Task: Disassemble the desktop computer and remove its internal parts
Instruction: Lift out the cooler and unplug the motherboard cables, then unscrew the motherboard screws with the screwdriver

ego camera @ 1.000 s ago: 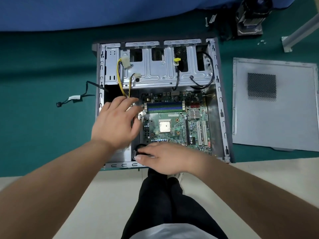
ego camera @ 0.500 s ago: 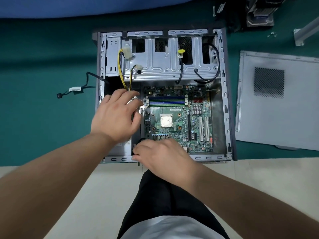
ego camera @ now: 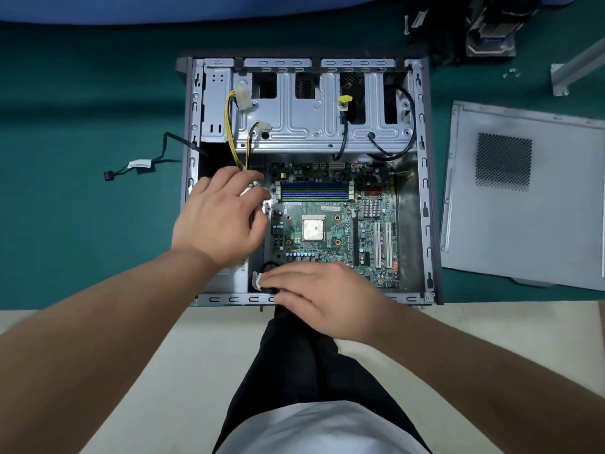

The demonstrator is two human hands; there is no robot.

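An opened computer case [ego camera: 425,178] is shown lying on green matting, its circuit board [ego camera: 330,221] still seated inside and the side panel [ego camera: 523,198] set apart to the right. The right hand [ego camera: 320,296], lower than a second ago, now pinches a black cable [ego camera: 266,267] with a white plug at the near edge. The left hand [ego camera: 219,217] stays curled around wiring beside the board. Cable removal appears to be under way.

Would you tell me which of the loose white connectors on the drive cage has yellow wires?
The larger upper connector near the cage's left end; the smaller one below shows only dark wires.
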